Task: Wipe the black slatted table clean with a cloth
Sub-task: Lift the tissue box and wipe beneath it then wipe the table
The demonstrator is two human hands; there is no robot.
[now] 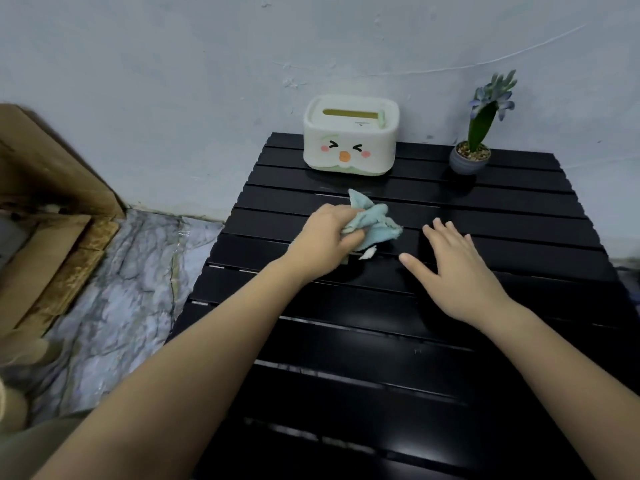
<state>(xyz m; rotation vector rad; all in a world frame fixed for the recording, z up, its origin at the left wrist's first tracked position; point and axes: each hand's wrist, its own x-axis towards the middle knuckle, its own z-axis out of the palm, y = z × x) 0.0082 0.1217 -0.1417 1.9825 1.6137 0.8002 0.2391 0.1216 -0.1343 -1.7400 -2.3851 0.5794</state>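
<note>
Your left hand has the light blue cloth bunched up in its fist, pressed onto the middle slats of the black table. Your right hand is just beside it, palm down, fingers spread flat on the slats, holding nothing. At the back by the wall sit a tissue box and a little potted plant.

Your pale blue cloth sits crumpled and bunched on the middle slats of the glossy black slatted surface, which stands against the wall.
</note>
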